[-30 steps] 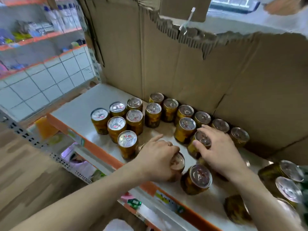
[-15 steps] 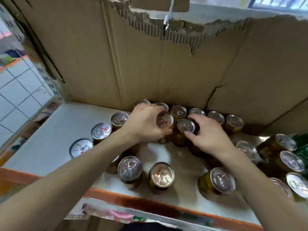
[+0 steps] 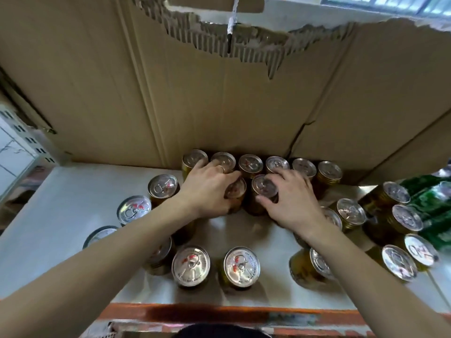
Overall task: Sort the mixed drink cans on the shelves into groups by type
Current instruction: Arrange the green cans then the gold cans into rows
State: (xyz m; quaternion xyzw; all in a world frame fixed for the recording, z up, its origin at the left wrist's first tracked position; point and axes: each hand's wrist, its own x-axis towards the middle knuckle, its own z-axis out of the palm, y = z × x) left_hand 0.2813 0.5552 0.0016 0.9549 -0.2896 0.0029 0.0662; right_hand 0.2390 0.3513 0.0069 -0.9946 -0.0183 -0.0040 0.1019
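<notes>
Gold drink cans with silver pull-tab lids [image 3: 250, 163] lining up along torn cardboard backing [image 3: 219, 98] on white shelf [image 3: 48, 215]. We're gripping one can each, left hand [image 3: 207, 191], right hand [image 3: 290, 198]. Looks maybe half sorted; front strays and green packs [image 3: 432, 206] waiting.

soft even light, glare on can lids [image 3: 190, 265], wide-angle edge distortion, slight blur

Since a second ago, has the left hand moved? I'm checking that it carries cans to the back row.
Yes. The left hand has gone from the shelf's front edge back toward the cardboard wall, gripping a can.
</notes>
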